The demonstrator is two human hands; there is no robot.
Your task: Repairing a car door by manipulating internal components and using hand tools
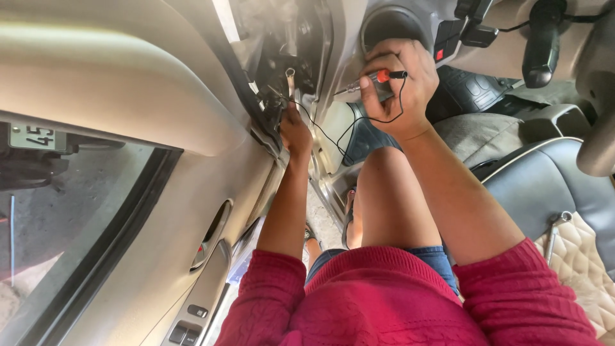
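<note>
My right hand (397, 86) grips a circuit test probe (368, 83) with a metal shaft and an orange band, held near the lower dash. A thin black wire (333, 131) runs from the probe across to my left hand (295, 131), which reaches into the gap at the door hinge where dark wiring and connectors (278, 70) sit. Whether the left fingers pinch the wire's end is hidden. My bare knee (387, 186) is below the right hand.
The beige car door panel (147, 128) with its handle recess (214, 234) and window switches (189, 323) fills the left. A grey seat (544, 186) holds a wrench (556, 230). Black stalk (541, 41) and floor mat (477, 90) lie at the upper right.
</note>
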